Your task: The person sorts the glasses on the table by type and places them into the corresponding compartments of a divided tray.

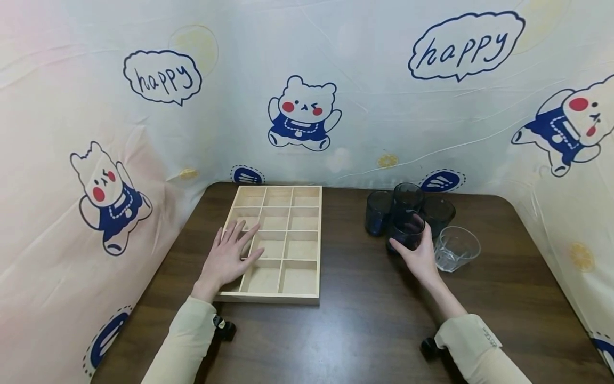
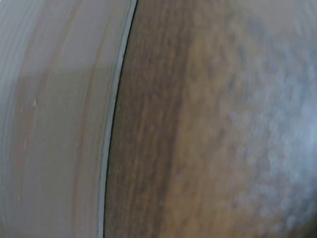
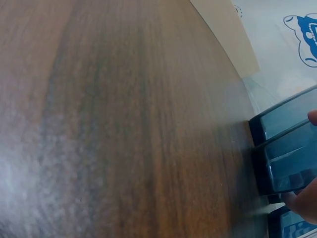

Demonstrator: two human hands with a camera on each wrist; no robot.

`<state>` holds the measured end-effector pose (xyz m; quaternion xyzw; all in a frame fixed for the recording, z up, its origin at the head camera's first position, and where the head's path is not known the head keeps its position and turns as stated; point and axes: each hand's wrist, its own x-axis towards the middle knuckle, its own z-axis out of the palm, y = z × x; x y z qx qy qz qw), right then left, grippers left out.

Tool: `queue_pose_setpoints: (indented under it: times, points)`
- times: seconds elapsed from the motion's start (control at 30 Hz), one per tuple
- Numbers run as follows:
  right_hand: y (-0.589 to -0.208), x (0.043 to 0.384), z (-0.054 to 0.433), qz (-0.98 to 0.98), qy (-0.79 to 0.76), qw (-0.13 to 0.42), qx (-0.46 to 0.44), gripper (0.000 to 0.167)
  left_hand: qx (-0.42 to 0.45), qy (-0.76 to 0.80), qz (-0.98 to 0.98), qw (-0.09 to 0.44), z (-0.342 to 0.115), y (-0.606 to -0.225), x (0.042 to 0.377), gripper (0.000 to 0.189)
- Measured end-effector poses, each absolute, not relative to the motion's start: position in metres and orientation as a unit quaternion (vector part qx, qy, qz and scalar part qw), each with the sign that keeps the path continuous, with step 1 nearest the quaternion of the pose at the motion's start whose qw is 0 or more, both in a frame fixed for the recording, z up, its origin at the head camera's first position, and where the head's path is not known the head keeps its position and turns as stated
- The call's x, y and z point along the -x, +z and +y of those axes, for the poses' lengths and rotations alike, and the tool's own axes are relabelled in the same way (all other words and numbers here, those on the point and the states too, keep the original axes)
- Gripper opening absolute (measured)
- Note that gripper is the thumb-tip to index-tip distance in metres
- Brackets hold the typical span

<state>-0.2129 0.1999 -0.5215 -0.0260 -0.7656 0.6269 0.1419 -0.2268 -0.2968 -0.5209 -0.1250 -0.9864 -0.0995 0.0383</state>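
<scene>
My left hand [image 1: 230, 258], fingers spread, rests over the left side of a wooden divided tray [image 1: 318, 245]. The left wrist view shows the tray's side wall [image 2: 59, 129] close up, without the hand. On the right, my right hand [image 1: 422, 261] grips a dark blue glass [image 1: 405, 229] with thumb and fingers around its sides. This glass stands upright at the front of a cluster. Behind it are more dark glasses, one on the left [image 1: 378, 213], one at the back [image 1: 408, 194] and one on the right [image 1: 440, 213]. A clear glass [image 1: 458, 248] stands just right of the hand.
The dark wooden table [image 1: 355, 330] carries the tray on its left and the glasses on its right. A printed cloth [image 1: 364, 106] hangs behind and along both sides. Small black devices sit at the left wrist [image 1: 224, 328] and right wrist [image 1: 430, 349].
</scene>
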Motion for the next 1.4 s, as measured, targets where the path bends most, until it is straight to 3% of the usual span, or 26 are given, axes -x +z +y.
queue_pose_setpoints:
  times: [0.67, 1.1, 1.4]
  points:
    - [-0.505, 0.193, 0.186, -0.789, 0.606, 0.105, 0.013, 0.084, 0.127, -0.098, -0.986, 0.037, -0.297, -0.520, 0.228, 0.079]
    - [-0.500, 0.186, 0.169, -0.757, 0.641, 0.124, -0.041, 0.084, 0.127, -0.102, -0.986, 0.037, -0.296, -0.520, 0.228, 0.079]
    - [-0.497, 0.185, 0.159, -0.758, 0.641, 0.108, -0.059, 0.085, 0.127, -0.106, -0.985, 0.041, -0.296, -0.520, 0.226, 0.079]
